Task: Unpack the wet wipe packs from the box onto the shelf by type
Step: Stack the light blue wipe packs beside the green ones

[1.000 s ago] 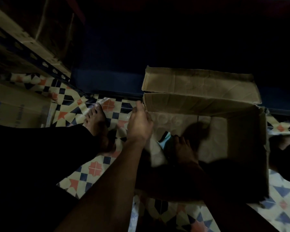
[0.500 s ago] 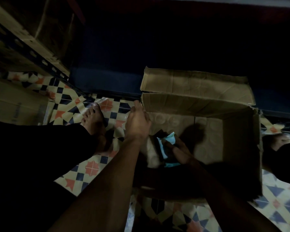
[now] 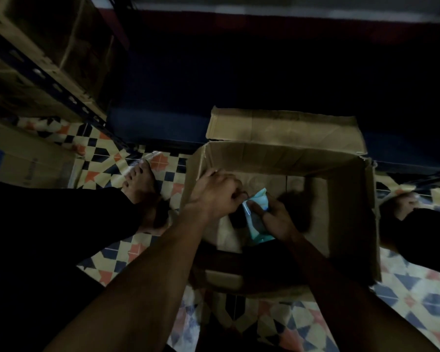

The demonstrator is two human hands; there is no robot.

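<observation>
The right hand has its fingers curled round a pale teal wet wipe pack, thumb laid across the pack's near face, the other fingers wrapped behind it. The left hand is bunched, knuckles up, with its fingertips at the pack's upper left edge; whether they pinch the pack or only touch it cannot be told in the dim light. The pack is held inside the cardboard box, above its floor and toward the left side. Its long axis runs from the near side up toward the far wall, tilted a little to the right, with the upper end pointing at the far wall and the lower end sunk into shadow by the right wrist.

Both forearms reach in over the near rim. The box stands open on a patterned tile floor — its far flap folded back, its floor bare where it shows. A bare foot rests on the tiles just left of the box. A metal shelf frame with cartons rises at upper left.
</observation>
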